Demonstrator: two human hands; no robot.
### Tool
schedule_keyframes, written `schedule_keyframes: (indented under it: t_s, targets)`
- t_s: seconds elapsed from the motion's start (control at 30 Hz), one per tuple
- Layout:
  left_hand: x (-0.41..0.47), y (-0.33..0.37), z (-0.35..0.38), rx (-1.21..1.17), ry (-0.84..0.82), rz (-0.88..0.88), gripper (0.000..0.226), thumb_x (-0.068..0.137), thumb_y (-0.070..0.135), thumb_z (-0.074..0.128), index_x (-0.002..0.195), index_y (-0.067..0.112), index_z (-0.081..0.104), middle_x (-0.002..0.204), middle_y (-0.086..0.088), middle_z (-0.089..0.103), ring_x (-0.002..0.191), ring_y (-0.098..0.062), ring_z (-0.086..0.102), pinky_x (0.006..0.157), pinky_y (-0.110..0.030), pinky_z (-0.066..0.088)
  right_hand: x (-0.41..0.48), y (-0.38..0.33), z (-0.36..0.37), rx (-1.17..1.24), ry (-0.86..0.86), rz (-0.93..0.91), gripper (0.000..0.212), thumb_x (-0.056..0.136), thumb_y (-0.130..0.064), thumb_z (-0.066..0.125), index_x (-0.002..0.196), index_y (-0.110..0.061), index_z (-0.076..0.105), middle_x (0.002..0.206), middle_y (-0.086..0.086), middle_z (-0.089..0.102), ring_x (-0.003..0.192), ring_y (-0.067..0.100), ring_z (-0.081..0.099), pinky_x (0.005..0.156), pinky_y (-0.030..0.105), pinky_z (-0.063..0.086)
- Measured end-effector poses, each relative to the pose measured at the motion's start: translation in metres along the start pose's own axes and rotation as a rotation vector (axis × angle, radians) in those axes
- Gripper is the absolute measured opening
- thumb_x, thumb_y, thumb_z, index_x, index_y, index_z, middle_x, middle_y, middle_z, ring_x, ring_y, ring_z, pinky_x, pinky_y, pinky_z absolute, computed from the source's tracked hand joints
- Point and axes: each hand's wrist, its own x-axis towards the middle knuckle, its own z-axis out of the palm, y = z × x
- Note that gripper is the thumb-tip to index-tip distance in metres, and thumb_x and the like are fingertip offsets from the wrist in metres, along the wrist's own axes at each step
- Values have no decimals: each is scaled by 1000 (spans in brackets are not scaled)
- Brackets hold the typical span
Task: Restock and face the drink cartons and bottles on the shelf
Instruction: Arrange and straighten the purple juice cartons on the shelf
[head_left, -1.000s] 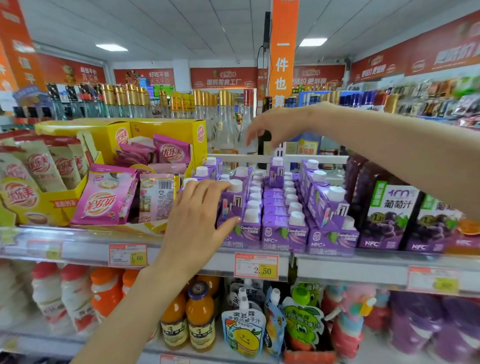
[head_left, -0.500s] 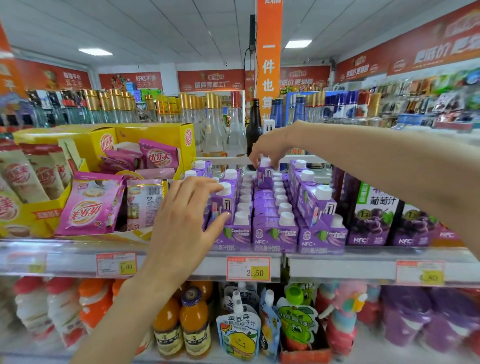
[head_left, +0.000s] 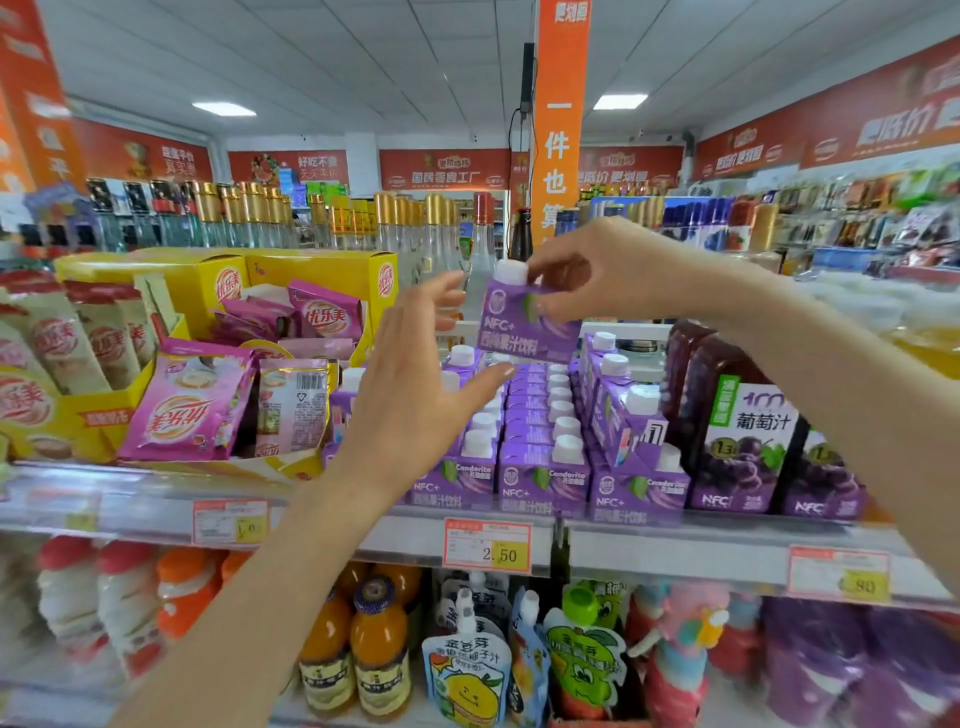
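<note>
Right hand (head_left: 613, 280) pinches the purple carton (head_left: 519, 327) at its top by the cap, holding it in the air above the rows of purple cartons (head_left: 540, 452) on the shelf (head_left: 675, 540). Left hand (head_left: 415, 395) open with fingers spread, holding nothing, partly covering the left rows.

Around:
- Grape juice bottles (head_left: 743, 447) just right of the rows.
- Pink sachets (head_left: 192, 410) and a yellow box (head_left: 322, 270) to the left.
- Glass bottles (head_left: 441, 234) behind.
- Price tag (head_left: 487, 545) on the shelf edge below.
- Orange bottles (head_left: 379, 654) on the lower shelf.

Held carton: white cap, "NFC+" print, front toward the camera, slightly tilted.

Right arm reaches in from the right, wrist bent down. Left palm faces the shelf, with fingertips just beside the carton's left edge. Contact unclear.
</note>
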Motion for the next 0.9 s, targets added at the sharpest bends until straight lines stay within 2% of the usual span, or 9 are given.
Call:
schedule_keyframes:
  t_s: [0.13,0.23,0.37,0.5,0.57,0.67,0.73,0.87,0.9]
  targets:
    - [-16,19,8,-290,-11,-147,71,65,55,59,129,33,38,110,28,50,99,12,50,79,-5,39,-57,-7,35,557,182,18,18,83,-14,70,99,-21,64,78,6,68,61,4,54,60,16,43]
    - [-31,21,15,-351,-27,-178,63,67,54,66,124,38,46,104,22,56,95,7,54,79,-12,42,-83,-10,67,767,341,41,20,81,-16,71,99,-17,62,77,13,67,63,15,55,60,25,44]
    - [-40,20,26,-485,6,-265,41,66,53,71,102,45,55,96,20,63,87,6,59,74,-14,45,-98,-11,94,1003,491,75,31,76,-27,70,102,-15,58,79,2,68,73,15,63,68,28,52]
    - [-36,20,39,-656,154,-372,30,69,43,70,96,36,59,96,9,67,87,-3,62,71,-15,47,-103,-6,103,1086,488,35,56,76,-19,77,125,-22,51,116,-1,63,91,14,65,76,30,57]
    - [-32,20,44,-692,224,-423,29,71,45,68,96,31,61,93,5,67,81,-5,61,63,-12,45,-103,-6,108,1100,500,19,65,75,-5,76,131,-21,47,124,-6,59,96,8,64,76,24,55]
    - [-26,23,49,-643,254,-447,19,84,38,60,95,23,63,86,3,66,71,-2,58,54,-11,41,-97,-6,115,1111,580,40,61,76,-6,72,131,-21,52,126,3,60,98,20,66,74,28,57]
    - [-25,27,49,-560,262,-450,18,95,33,50,83,23,61,77,5,63,65,-1,56,54,-16,42,-94,-5,116,1115,627,52,61,74,-12,76,130,-19,55,130,11,58,95,28,67,71,35,58]
    - [-34,34,38,-502,160,-416,35,93,48,40,83,23,62,77,-11,67,68,-14,61,67,-23,45,-93,-7,113,1152,717,50,46,72,-10,75,114,-24,64,119,14,65,88,21,69,65,30,58]
    - [-37,36,35,-484,87,-366,31,88,52,44,89,28,64,81,-3,70,72,-10,62,69,-18,45,-94,-8,113,1162,750,47,42,73,-6,74,111,-22,65,112,13,69,84,20,69,66,31,58]
